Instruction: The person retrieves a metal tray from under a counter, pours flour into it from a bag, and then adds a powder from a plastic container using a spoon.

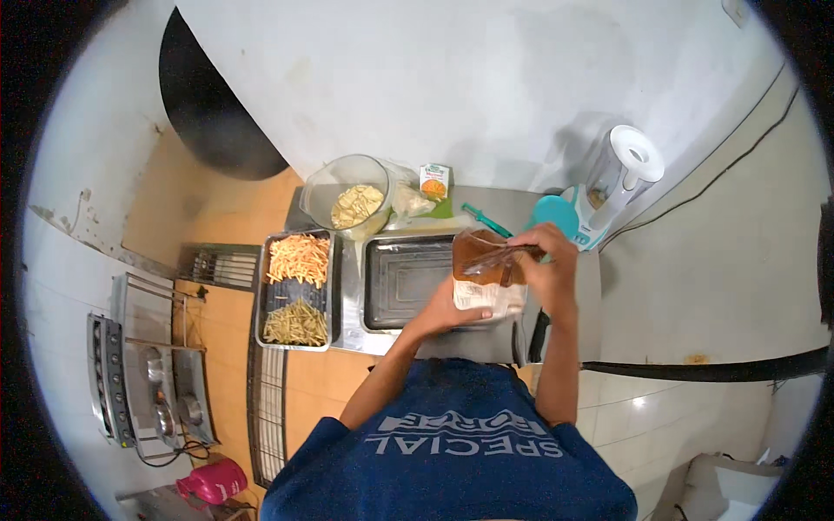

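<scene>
A clear plastic bag (pixel 488 260), brown above and white below, is between my hands over the right part of a dark baking tray (pixel 401 282). It looks like bagged bread, though I cannot be sure. My left hand (pixel 452 306) supports its lower side, thumb lying along the white part. At its upper right, the fingers of my right hand (pixel 551 259) pinch the gathered plastic. A black-handled knife (pixel 539 336) lies at the counter's front edge by my right forearm. Left of the dark tray, a second tray (pixel 294 344) holds orange strips (pixel 298 259) and pale green strips (pixel 296 323) in separate heaps.
Behind the trays stand a glass bowl (pixel 320 208) of pale slices, a small plastic bag (pixel 412 201) and a printed packet (pixel 433 181). A teal-handled utensil (pixel 486 220) lies near a teal bowl (pixel 551 214) and a blender (pixel 627 165). A gas stove (pixel 109 373) is at the far left.
</scene>
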A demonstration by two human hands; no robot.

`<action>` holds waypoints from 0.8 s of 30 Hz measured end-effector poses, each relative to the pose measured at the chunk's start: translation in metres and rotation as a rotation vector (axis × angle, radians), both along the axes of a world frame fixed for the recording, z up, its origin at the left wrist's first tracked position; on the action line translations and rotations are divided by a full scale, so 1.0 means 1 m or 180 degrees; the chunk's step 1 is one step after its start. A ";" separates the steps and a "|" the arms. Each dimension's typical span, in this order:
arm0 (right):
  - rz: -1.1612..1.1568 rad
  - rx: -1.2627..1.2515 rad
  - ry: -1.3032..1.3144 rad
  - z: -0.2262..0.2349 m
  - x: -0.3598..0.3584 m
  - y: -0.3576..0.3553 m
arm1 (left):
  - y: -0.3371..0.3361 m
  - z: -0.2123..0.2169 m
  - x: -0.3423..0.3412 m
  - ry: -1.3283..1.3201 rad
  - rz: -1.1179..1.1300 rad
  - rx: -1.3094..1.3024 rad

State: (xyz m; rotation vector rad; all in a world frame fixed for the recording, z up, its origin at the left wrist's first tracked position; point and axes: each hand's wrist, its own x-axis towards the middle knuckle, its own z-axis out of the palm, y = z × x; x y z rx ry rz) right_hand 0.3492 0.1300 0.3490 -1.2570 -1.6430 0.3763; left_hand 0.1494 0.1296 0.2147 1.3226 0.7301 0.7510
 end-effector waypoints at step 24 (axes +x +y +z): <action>0.0126 -0.1083 0.2039 -0.119 -0.030 -0.038 | -0.063 -0.050 -0.017 -0.0944 -0.0304 -0.1792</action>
